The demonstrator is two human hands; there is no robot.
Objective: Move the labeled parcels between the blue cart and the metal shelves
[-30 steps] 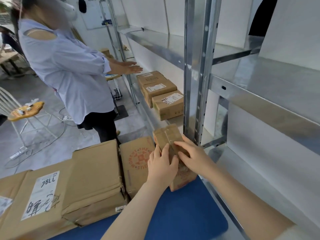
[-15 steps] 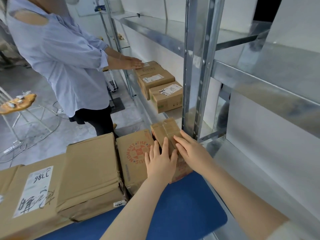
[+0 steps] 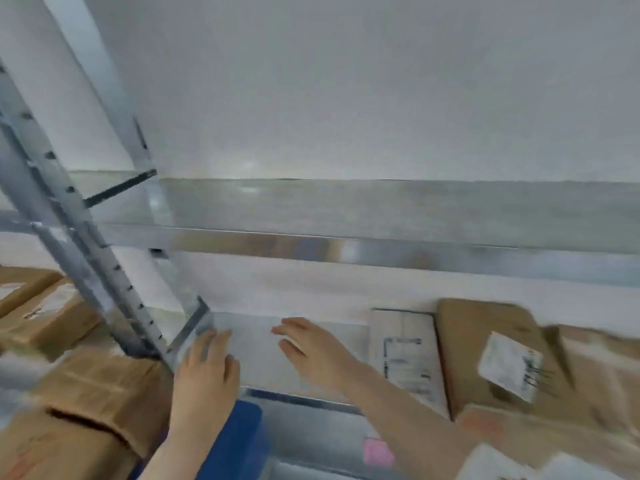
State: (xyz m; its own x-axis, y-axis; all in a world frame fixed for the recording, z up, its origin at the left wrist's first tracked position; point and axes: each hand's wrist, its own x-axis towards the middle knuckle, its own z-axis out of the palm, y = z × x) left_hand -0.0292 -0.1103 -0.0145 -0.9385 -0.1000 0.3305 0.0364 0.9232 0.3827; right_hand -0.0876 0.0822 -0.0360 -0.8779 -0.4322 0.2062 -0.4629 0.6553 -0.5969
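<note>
Head view, heavy blur. We see the left hand (image 3: 204, 372) with fingers straight and close together, holding nothing, over the front left corner of the shelf (image 3: 256, 344), just beside the post (image 3: 86, 258); we cannot tell if it touches the metal. The right hand (image 3: 311, 351) reaches over the bare shelf, fingers spread and loosely extended, holding nothing either. To its right a white parcel (image 3: 405, 358) lies flat on the shelf, and just beside that a brown parcel (image 3: 491, 358) with a white label (image 3: 509, 365); the print is too blurred to read. More brown cardboard crowds the right edge, and we cannot make out its outlines. The cart (image 3: 239, 434) shows as a blue corner under the left wrist, with a cart box (image 3: 86, 410) on it to the left, near the post. Behind the post sit far boxes (image 3: 45, 317) on the shelf. The upper shelf (image 3: 346, 251) runs across above. A pink scrap (image 3: 377, 452) shows low down, below the right forearm.
</note>
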